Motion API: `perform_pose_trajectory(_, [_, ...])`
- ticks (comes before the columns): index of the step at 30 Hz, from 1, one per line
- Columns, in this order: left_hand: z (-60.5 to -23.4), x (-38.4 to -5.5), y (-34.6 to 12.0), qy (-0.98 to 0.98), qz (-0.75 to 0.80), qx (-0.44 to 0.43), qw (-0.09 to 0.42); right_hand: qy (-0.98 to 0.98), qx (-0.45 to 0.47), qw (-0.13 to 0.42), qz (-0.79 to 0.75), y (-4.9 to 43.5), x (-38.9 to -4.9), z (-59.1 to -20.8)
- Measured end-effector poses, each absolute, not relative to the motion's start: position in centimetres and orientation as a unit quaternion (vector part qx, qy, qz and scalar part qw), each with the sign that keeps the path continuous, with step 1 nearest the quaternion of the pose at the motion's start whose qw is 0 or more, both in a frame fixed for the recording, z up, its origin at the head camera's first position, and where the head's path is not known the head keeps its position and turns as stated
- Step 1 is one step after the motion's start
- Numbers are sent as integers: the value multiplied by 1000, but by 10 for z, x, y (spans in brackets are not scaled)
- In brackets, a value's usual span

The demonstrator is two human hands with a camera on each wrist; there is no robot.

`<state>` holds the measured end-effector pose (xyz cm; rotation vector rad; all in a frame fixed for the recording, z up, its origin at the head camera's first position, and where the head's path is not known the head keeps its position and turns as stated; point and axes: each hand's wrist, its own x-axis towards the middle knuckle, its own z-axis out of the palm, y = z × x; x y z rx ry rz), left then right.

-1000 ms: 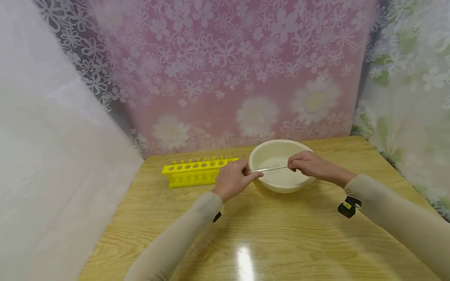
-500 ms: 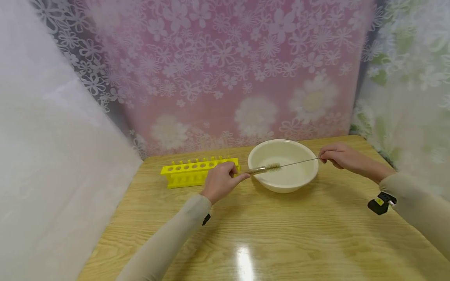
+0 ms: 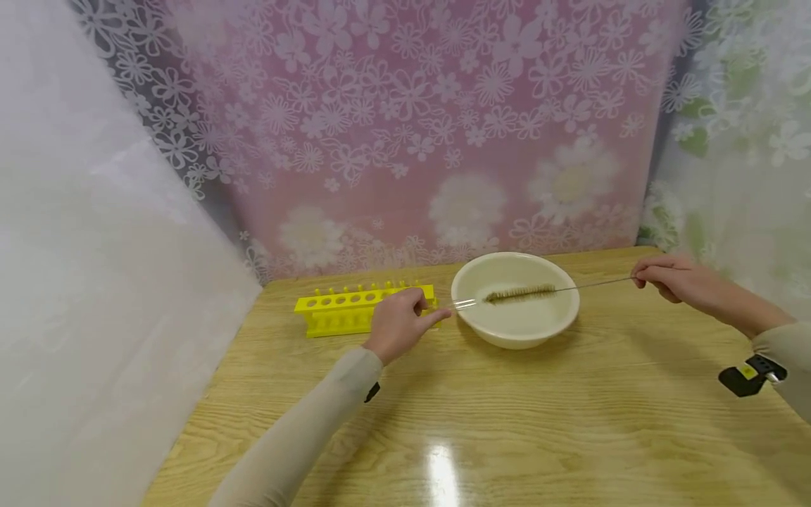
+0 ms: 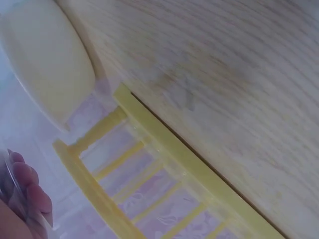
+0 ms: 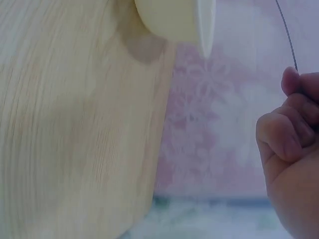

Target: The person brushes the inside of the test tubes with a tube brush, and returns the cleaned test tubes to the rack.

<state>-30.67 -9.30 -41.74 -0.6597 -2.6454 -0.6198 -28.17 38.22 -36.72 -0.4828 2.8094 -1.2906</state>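
Note:
In the head view my left hand (image 3: 402,318) grips a clear glass test tube (image 3: 464,304), whose mouth points right over the basin's left rim. My right hand (image 3: 671,282) pinches the twisted wire end of a test tube brush (image 3: 521,293). The brush's tan bristles hang over the cream basin (image 3: 516,335), apart from the tube's mouth. In the right wrist view the wire (image 5: 287,35) runs up from between thumb and finger. The left wrist view shows curled fingers (image 4: 37,194) round the glass, partly cut off by the frame.
A yellow test tube rack (image 3: 338,320) stands left of the basin, partly behind my left hand. Several clear tubes (image 3: 395,260) rise faintly at its right end. Both stand on a wooden table (image 3: 507,422), with a flowered curtain (image 3: 443,141) behind.
My right hand has moved right, drawing the brush out of the test tube; its bristles were inside the glass half a second ago. The left hand moved slightly left, then stayed nearly still.

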Motion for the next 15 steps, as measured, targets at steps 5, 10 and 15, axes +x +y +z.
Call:
perform_pose_trajectory(5, [-418, -308, -95, -939, -200, -212, 184, 927, -107, 3, -360, 401, -274, -364])
perform_pose_trajectory(10, [-414, -308, -90, -941, -177, -222, 183, 931, -119, -26, -343, 404, -273, -369])
perform_pose_trajectory(15, [-413, -311, -84, -941, -136, -237, 199, 932, -133, -55, -332, 402, -272, -375])
